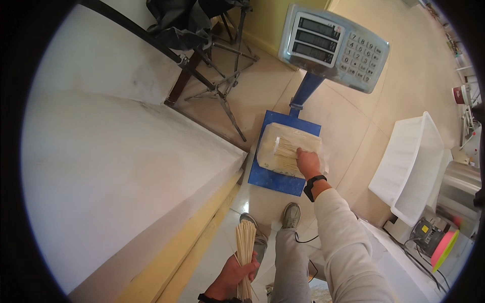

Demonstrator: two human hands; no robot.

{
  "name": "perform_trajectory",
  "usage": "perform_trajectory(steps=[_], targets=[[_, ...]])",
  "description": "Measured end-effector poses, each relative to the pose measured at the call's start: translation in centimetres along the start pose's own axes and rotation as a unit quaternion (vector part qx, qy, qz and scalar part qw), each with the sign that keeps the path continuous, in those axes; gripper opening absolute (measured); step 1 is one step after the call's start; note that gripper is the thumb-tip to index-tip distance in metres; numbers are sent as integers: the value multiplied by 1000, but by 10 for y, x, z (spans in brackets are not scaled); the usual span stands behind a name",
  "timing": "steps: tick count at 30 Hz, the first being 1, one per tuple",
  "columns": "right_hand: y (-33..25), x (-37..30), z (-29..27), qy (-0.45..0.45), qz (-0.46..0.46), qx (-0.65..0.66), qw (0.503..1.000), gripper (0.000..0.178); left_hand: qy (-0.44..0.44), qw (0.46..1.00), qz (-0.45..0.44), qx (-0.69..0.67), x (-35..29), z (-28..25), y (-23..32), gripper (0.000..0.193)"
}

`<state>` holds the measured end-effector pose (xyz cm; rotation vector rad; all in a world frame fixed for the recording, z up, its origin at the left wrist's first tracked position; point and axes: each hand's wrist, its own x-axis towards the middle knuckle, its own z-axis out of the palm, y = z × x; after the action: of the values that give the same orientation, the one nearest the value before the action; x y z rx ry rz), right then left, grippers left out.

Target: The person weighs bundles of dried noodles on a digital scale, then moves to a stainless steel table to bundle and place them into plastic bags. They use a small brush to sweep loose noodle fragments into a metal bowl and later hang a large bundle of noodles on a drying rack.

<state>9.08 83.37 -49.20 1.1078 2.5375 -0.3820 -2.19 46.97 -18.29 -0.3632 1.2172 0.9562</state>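
Left hand [233, 275]: fingers wrapped snugly round the stick bundle [246, 242]. Right hand [308, 163]: fingers curled, whether pinching any I cannot tell; draw the loose sticks [287, 150], just left of those fingers above the blue scale [275, 184], out straight.

The right grip [308, 162] hides its fingertips and some ends of the sticks [286, 150]; the lower edge crops the left wristband [217, 300], the top edge the chair [182, 33]. The display [316, 39] is too dim to read.
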Motion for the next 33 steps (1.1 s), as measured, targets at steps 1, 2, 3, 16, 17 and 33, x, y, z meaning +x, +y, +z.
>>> perform_trajectory(steps=[1,2,3,16,17,33], targets=[[1,-1,4,7,1,-1,1000,13,-5,1000,-1,-8,2,-2,-3,34],[2,-1,7,11,4,-3,1000,13,-5,1000,-1,-18,5,-3,-4,35],[3,-1,10,17,13,-6,1000,13,-5,1000,-5,-30,6,-5,-6,35],[11,2,-9,175,-77,-2,982,15,-21,999,-7,-34,-5,4,-1,38],[9,2,-16,138,-70,-8,988,14,-27,999,-7,-31,-7,6,1,37],[-35,-10,-128,-114,18,62,991,22,-52,998,30,-6,-72,44,49,35]])
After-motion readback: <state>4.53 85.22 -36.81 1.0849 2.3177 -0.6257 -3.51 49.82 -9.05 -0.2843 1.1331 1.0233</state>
